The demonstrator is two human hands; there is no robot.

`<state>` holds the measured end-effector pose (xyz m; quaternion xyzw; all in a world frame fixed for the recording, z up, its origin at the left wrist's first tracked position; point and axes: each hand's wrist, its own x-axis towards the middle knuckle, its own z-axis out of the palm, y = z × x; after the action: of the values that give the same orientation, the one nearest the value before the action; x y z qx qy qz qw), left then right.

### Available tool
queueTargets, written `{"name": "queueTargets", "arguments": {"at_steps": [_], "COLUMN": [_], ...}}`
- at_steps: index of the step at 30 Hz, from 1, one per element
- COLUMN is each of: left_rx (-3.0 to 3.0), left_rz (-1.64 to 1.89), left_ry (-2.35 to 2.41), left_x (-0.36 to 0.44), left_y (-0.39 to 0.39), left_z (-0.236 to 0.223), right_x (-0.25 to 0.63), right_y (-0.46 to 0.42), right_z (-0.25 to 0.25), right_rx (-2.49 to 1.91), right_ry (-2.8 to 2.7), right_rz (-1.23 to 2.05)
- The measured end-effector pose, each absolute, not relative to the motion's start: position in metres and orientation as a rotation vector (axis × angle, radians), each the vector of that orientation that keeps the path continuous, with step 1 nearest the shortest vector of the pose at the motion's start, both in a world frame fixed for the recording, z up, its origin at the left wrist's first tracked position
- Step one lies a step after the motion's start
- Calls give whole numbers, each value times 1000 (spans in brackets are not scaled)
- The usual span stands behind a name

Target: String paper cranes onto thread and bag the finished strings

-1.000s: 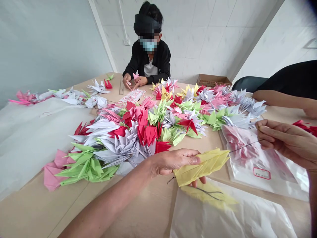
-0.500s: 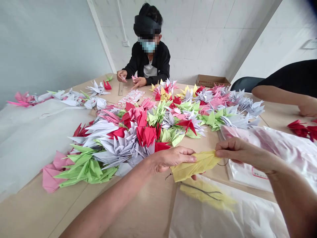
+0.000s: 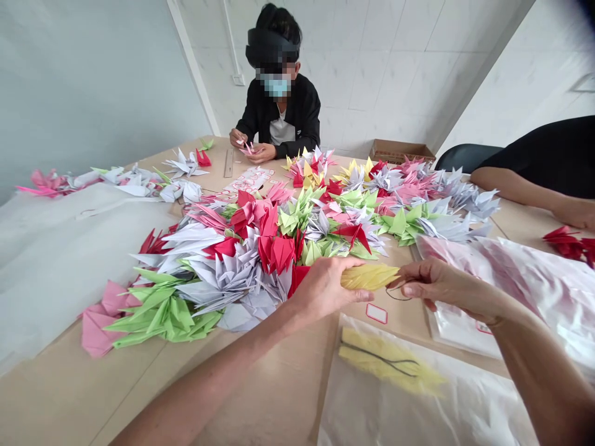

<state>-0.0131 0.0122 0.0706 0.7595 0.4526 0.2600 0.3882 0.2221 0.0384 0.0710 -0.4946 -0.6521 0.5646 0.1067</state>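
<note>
A person's left hand [image 3: 323, 290] and right hand [image 3: 439, 284] grip opposite ends of a narrow bundle of folded yellow paper [image 3: 369, 277], held in the air over the near side of a tan table [image 3: 260, 396]. The left hand closes around its end, while the right pinches narrowly between thumb and fingertips. A thin dark wire [image 3: 396, 295] loops just below the right hand; whether it passes through the bundle cannot be told. The bundle looks light, soft and easily crushed, best held gently by its ends. Near the table's edge lies a clear plastic bag [image 3: 385, 402] containing yellow paper and dark wire, with a red-bordered label [image 3: 376, 313] just beyond it. Another plastic bag [image 3: 534, 291] lies toward the right edge, near red paper cranes [image 3: 569, 243]. A broad mass of red, white, green and pink paper cranes [image 3: 218, 272] fills the table's middle. At the far edge, a co-worker [image 3: 279, 105] handles pink paper [image 3: 247, 148] beside a ruler [image 3: 228, 162], while a second co-worker's hand [image 3: 576, 214] rests at right.
</note>
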Motion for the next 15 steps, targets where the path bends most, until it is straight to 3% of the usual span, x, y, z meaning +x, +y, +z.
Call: {"name": "queueTargets", "arguments": {"at_steps": [5, 15], "left_rx": [1842, 1299], "left_rz": [671, 536], "left_ry": [1188, 1051], "left_x": [-17, -22], "left_y": [15, 26], "left_z": [72, 51], "right_x": [214, 226], "right_y": [38, 42], "right_z": [63, 67], "right_rx": [-1446, -1542], "right_ry": [-1848, -1743], "right_rz": [1730, 1445]}}
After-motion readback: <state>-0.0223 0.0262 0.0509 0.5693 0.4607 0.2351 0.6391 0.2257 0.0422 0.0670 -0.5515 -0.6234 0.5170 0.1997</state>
